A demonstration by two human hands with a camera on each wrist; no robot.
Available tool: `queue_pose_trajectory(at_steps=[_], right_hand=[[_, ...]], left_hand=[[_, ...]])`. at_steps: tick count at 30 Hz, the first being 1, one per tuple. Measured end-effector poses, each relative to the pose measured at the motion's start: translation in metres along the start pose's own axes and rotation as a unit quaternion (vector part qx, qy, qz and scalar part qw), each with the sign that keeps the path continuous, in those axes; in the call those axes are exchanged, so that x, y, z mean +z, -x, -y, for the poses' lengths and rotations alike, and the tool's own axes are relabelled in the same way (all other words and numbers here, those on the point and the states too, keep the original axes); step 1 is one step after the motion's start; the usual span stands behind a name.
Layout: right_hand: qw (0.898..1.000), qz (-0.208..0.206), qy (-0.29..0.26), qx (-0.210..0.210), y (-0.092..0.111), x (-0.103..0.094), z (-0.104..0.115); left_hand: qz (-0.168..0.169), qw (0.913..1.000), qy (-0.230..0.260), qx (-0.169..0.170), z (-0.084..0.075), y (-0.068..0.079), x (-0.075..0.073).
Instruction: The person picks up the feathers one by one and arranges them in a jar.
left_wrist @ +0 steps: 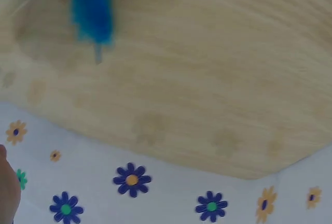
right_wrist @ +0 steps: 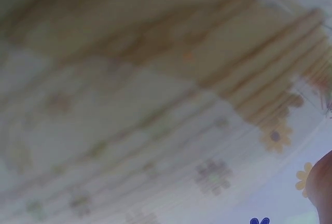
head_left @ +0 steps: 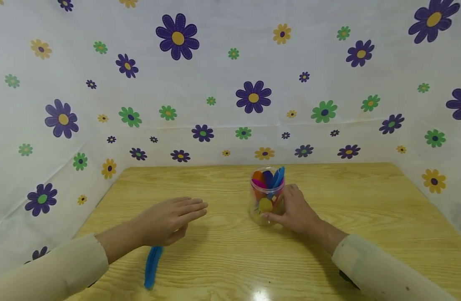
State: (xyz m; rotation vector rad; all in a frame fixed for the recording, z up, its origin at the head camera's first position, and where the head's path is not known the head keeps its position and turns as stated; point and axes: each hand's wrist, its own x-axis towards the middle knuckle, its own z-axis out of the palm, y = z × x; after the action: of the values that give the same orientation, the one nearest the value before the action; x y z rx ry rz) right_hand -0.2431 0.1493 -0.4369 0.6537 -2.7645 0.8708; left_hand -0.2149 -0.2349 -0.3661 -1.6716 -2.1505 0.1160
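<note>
A clear plastic jar stands upright on the table, filled with coloured feathers in orange, pink and blue, plus a round yellow thing low inside. My right hand grips the jar's right side, thumb at the front and fingers behind. To the left, my left hand hovers over the table with its fingers extended and nothing in them. Below it lies a single blue feather, partly hidden by the hand; its quill tip shows in the left wrist view. The right wrist view is mostly blurred.
The wooden table reaches back to a white flower-printed cloth, which rises behind it and along both sides. A light glare lies near the table's front edge.
</note>
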Motion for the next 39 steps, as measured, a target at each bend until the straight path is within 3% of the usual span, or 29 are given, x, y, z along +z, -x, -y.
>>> queue_pose_trajectory(at_steps=[7,12,20,24,30,39], right_hand=[[1.000,-0.001,-0.009,0.001,0.002,-0.001,0.001],[1.000,0.001,-0.005,-0.001,0.001,0.001,0.000],[1.000,0.000,0.001,0.002,0.000,0.003,-0.001],[1.000,-0.001,0.005,0.000,0.000,0.003,-0.001],[1.000,-0.004,0.005,0.001,-0.001,0.002,-0.001],[1.000,-0.002,0.002,0.007,-0.001,0.003,-0.001]], left_hand=[[0.072,0.9968,-0.014,0.032,-0.012,0.045,0.008],[0.101,0.9929,-0.001,0.064,-0.014,0.073,0.010],[0.136,0.9897,0.042,0.021,-0.024,0.106,0.017],[0.127,0.9885,0.083,0.005,-0.032,0.116,0.024],[0.088,0.9862,0.136,-0.033,-0.040,0.121,0.034],[0.080,0.9928,0.078,-0.042,-0.043,0.120,0.039]])
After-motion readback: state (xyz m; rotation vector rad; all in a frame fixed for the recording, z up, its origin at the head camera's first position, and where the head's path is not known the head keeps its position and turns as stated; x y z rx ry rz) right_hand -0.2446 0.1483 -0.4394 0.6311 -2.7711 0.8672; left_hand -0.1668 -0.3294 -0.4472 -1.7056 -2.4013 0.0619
